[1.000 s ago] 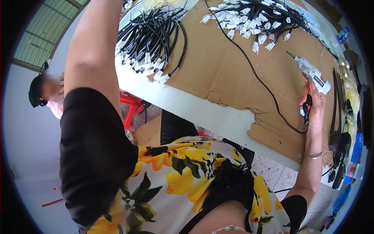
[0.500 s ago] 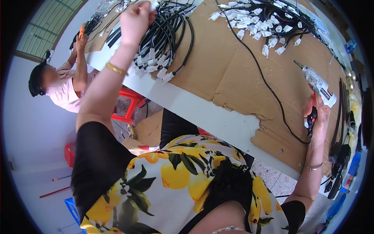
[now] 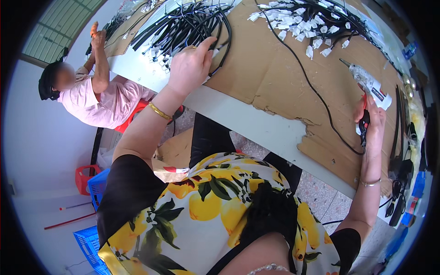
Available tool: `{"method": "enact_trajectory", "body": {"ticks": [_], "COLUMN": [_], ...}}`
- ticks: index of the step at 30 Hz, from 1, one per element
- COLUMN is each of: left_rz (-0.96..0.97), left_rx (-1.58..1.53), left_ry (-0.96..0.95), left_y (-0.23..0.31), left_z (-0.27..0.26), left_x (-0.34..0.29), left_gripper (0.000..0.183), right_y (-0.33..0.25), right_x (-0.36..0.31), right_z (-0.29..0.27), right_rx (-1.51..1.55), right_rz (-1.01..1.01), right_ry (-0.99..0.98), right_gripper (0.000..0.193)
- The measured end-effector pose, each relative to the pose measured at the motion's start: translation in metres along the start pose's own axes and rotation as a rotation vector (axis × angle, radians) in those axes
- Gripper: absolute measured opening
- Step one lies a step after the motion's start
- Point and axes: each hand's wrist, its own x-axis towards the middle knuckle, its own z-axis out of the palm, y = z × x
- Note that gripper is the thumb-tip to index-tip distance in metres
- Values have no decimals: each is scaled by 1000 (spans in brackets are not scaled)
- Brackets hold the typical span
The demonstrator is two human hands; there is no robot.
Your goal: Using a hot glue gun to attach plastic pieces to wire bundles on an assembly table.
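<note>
My left hand is at the right side of a pile of black cables with white connectors. Its thumb and index finger close around a black cable that loops out of the pile; the other fingers curl under and are partly hidden. On the right, my right hand grips a hot glue gun with a pale barrel, a red trigger and a black handle. The gun's nozzle points away and to the left, over the brown cardboard. Its black cord runs across the cardboard.
Another bundle of cables with white connectors lies at the far right. Dark strips and coiled wires line the right edge. At the left, a person in pink sits with a hand raised. Blue crates stand on the floor.
My left hand has come back from the far side of the cable pile toward its near right side. The right hand keeps hold of the glue gun, almost in place.
</note>
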Motion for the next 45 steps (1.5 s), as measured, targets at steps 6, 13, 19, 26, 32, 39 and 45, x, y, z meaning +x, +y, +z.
{"method": "enact_trajectory", "body": {"ticks": [6, 13, 19, 26, 32, 39, 45], "left_rz": [1, 133, 77, -38, -80, -24, -60], "left_rx": [-4, -129, -82, -217, -222, -81, -77], "left_ry": [-32, 31, -92, -84, -80, 69, 6], "left_y": [-1, 4, -4, 39, 33, -9, -12], "left_z": [-13, -6, 0, -27, -8, 2, -3], "left_x": [1, 10, 14, 0, -29, -22, -23], "left_gripper": [24, 27, 28, 29, 27, 27, 25], "right_y": [1, 1, 0, 3, -3, 1, -4], "right_x": [0, -1, -1, -2, 0, 0, -5], "right_z": [1, 1, 0, -2, 4, -2, -2], "right_rx": [30, 10, 3, -5, 22, -30, -59], "right_rz": [-11, -15, 19, 19, 23, 24, 43], "right_ry": [-28, -36, -43, -36, -21, -42, -9], "right_gripper": [33, 35, 36, 37, 30, 40, 36]}}
